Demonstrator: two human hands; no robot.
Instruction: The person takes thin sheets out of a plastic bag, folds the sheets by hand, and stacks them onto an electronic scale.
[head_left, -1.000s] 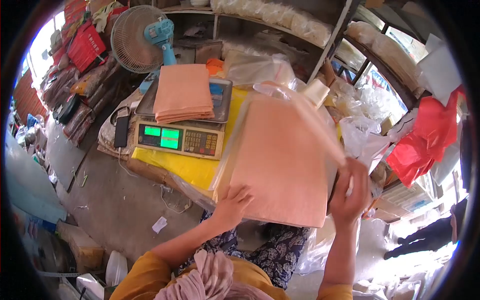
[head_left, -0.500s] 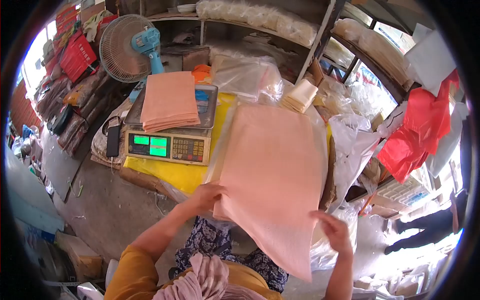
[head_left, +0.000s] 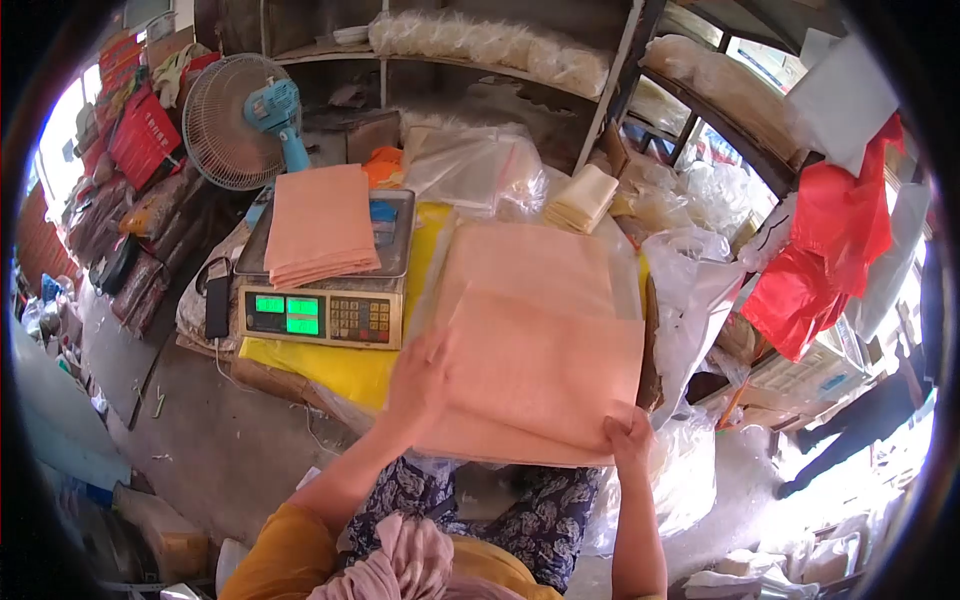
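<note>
A flat stack of large pink sheets (head_left: pixel 520 270) lies on the worktop, its top sheet folded partway over toward the upper side. My right hand (head_left: pixel 628 434) pinches the lower right corner of that sheet between thumb and fingers. Over the stack's left edge is my left hand (head_left: pixel 420 375), smeared by motion, so its fingers cannot be made out well. To the left, a digital scale (head_left: pixel 320 318) with lit green displays carries a pile of smaller folded pink pieces (head_left: pixel 320 220).
A blue fan (head_left: pixel 235 120) stands behind the scale. Yellow sheeting (head_left: pixel 330 370) lies beneath the scale. A cream folded bundle (head_left: pixel 582 198) and clear plastic bags (head_left: pixel 475 165) lie behind the stack. Red plastic (head_left: pixel 830 245) hangs at right; a person's dark-clothed leg (head_left: pixel 850 440) shows beyond.
The top sheet, hanging past the near edge half a second ago, is now folded back over the stack. My right hand has closed on its corner; my left hand has moved up slightly.
</note>
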